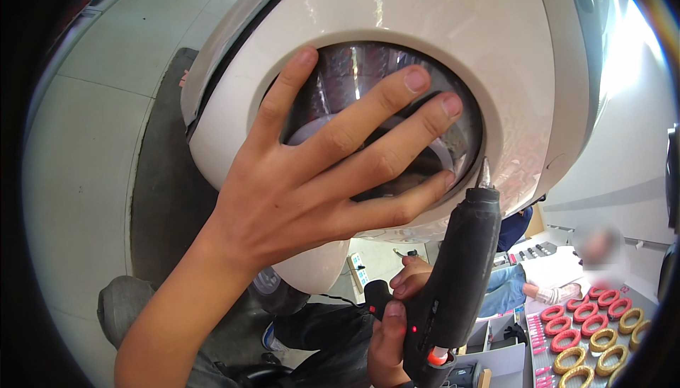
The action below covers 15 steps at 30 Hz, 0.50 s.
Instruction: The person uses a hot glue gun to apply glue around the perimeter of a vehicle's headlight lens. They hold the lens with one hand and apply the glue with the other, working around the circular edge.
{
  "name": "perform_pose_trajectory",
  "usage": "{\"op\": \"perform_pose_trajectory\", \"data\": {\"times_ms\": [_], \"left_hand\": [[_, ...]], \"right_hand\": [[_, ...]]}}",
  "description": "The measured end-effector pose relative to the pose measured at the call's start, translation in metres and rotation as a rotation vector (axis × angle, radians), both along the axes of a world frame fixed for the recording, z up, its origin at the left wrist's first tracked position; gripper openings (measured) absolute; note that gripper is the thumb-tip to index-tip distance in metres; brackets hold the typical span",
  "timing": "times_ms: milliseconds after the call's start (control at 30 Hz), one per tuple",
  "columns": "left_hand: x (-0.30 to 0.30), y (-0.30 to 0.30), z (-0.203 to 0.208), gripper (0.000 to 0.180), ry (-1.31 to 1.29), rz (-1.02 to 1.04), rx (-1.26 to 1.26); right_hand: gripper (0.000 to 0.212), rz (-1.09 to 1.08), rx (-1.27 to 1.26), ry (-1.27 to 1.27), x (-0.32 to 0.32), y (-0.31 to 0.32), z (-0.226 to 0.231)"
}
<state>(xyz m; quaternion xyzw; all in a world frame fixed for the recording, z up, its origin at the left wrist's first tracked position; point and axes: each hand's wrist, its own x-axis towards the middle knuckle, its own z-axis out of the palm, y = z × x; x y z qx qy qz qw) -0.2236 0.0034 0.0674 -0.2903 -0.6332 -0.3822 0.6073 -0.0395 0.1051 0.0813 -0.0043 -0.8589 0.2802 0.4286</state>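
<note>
A large glossy white shell [517,48] with rounded sides fills the upper middle of the view. Set into it is a round, dark, shiny window [347,69]. My left hand [304,183] lies across this window with its fingers spread, the tips reaching over the glass and its rim. Below right, my right hand [388,342] is wrapped round a black hot glue gun [460,260], which points upward. The gun's metal nozzle is at the lower right edge of the window; whether it touches cannot be told. A red light glows on its body.
At the lower right, a table holds several red rings [567,338] and yellow rings [609,360]. Beside it stands a grey divided bin [496,352]. Another person in jeans [499,289] is beyond. A power strip [358,269] lies below the shell; a dark mat [166,175] covers floor at left.
</note>
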Motion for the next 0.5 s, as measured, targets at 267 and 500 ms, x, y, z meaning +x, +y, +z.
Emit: {"op": "perform_pose_trajectory", "data": {"times_ms": [267, 500], "left_hand": [[0.0008, 0.0001, 0.0008, 0.047, -0.004, -0.002, 0.000], [0.0017, -0.0002, 0.0021, 0.044, -0.014, -0.019, 0.007]], "right_hand": [[0.026, -0.003, 0.029, -0.040, 0.0014, 0.0062, -0.0001], [0.027, -0.057, 0.062, -0.031, 0.0012, 0.0052, 0.0011]]}}
